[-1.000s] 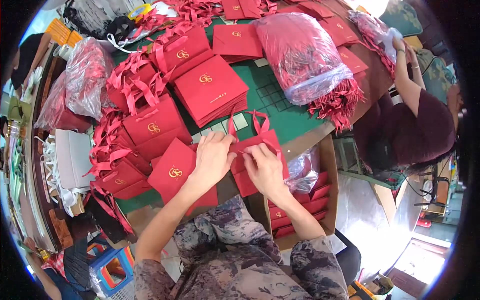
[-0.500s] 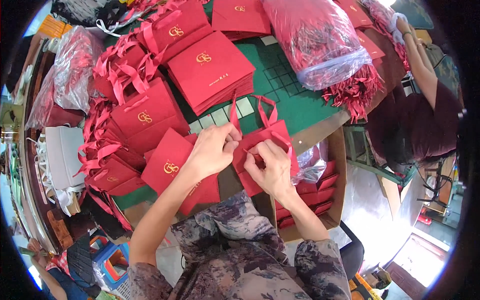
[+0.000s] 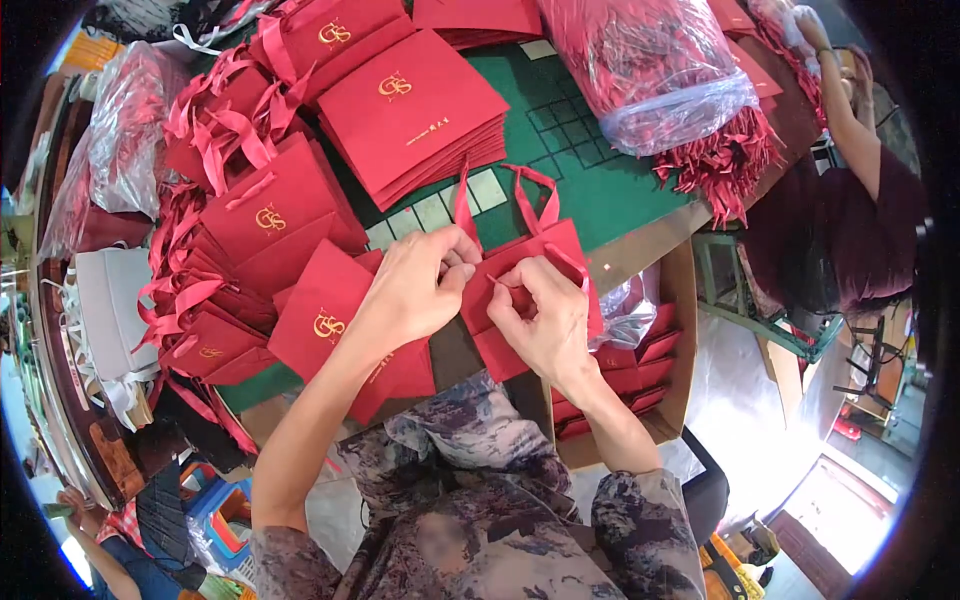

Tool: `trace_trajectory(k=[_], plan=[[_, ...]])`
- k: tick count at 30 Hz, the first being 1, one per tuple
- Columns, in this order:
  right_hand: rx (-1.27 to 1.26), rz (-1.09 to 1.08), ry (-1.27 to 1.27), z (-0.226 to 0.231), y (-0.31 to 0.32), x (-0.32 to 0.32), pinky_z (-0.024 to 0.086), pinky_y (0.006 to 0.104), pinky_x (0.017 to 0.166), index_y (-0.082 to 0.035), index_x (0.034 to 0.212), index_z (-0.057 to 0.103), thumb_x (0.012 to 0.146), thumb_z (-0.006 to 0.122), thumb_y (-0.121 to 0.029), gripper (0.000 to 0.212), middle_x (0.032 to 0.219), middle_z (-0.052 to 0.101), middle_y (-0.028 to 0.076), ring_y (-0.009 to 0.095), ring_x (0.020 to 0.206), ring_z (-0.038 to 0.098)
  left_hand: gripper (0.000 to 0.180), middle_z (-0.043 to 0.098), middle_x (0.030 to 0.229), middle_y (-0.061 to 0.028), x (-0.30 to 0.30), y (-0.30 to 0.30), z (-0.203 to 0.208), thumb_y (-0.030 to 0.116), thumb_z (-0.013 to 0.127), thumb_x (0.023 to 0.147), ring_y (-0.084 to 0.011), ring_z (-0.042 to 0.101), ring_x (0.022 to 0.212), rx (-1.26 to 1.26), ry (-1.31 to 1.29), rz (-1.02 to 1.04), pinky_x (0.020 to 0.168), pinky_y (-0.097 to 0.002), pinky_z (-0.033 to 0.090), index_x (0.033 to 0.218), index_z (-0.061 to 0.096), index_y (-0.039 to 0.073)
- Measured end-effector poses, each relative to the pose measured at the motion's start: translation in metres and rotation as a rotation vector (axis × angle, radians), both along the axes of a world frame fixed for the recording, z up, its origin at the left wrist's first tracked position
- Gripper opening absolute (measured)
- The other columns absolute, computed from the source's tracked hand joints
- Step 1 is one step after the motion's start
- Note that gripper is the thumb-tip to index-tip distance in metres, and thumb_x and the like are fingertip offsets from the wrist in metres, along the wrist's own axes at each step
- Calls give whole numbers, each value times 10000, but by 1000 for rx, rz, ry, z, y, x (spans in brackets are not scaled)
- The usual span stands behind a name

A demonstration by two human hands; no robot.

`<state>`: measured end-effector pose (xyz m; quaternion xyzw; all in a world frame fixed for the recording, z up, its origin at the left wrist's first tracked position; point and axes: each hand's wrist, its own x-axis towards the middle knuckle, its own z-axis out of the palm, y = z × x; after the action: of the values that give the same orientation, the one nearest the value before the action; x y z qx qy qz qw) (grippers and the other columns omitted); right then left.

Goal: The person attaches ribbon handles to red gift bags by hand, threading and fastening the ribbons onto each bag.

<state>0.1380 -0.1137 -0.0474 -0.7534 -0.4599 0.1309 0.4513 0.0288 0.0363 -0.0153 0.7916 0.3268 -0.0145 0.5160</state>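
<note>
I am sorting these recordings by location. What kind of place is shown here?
Probably a small packaging workshop. Stacks of flat red paper bags cover a green cutting mat, a clear sack of red ribbon handles lies nearby, and both hands work on one red bag.

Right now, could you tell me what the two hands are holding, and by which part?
Both hold a flat red paper bag: the left hand pinches its top edge by the ribbon handle, the right hand grips its front.
</note>
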Motion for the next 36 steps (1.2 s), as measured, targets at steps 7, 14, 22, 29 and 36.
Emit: trace_trajectory(k=[7,14,22,29,36], plan=[[-68,30,85,14,8,6,437,323,510,-3,816,578,779,681,-12,109,748,592,101,201,558,556,201,684,891,-122,-5,-16,-1,10,686,772,-223,665,846,429,-190,-71,763,-345,521,969,647,0],[46,210,-408,10,11,14,448,401,536,-32,788,522,721,692,18,190,726,508,116,312,635,563,199,673,888,-110,-6,-15,-11,-15,675,772,-209,651,825,145,-237,61,716,-331,490,967,637,-1],[42,87,56,6,12,12,433,327,515,0,804,572,769,672,12,107,698,557,111,203,544,542,215,654,871,-109,-2,-18,-7,-33,641,798,-206,650,793,87,-225,57,666,-337,484,1002,589,8],[29,116,-458,-7,15,6,472,405,551,-38,801,511,696,683,28,212,745,516,115,322,649,582,222,667,884,-143,2,-24,-12,-24,636,791,-318,659,852,197,-199,44,694,-399,508,1001,574,16],[-95,130,-223,11,4,17,531,398,644,0,989,604,811,715,-25,211,871,620,139,320,777,662,212,695,897,-152,6,-23,-10,89,686,799,-368,610,898,248,-204,80,780,-476,500,982,598,30]])
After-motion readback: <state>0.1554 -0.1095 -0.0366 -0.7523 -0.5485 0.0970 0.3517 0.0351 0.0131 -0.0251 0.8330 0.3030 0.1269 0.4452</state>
